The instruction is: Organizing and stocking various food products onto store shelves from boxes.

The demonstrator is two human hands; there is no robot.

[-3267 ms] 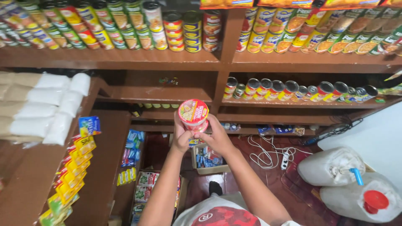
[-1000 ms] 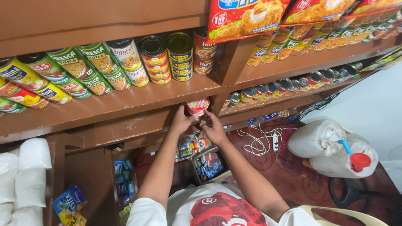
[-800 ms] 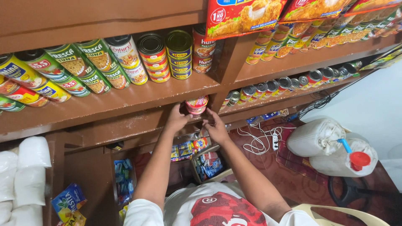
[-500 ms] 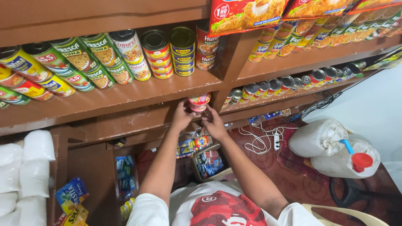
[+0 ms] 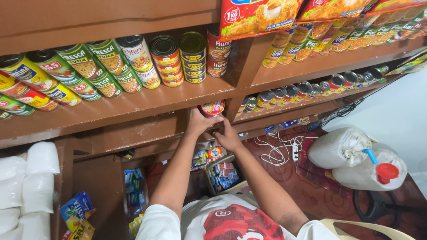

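A small round can with a red and white lid (image 5: 212, 108) sits at the mouth of the lower wooden shelf (image 5: 147, 129), just under the shelf board above it. My left hand (image 5: 198, 121) grips the can from the left and below. My right hand (image 5: 227, 136) is under and to the right of the can, its fingers reaching up to the can's bottom edge. Both forearms stretch up from my white shirt with a red print (image 5: 231, 222).
Rows of tins fill the upper shelf (image 5: 133, 60) and another row lines the right-hand shelf (image 5: 311, 89). White bags (image 5: 26, 178) are stacked at the left. Two white jugs (image 5: 356, 155) and a white power strip with cable (image 5: 284, 149) lie on the floor at right.
Both hands have carried the can from chest height up and forward to the lower shelf opening. My view has tilted, so the shelves now slant across the frame.
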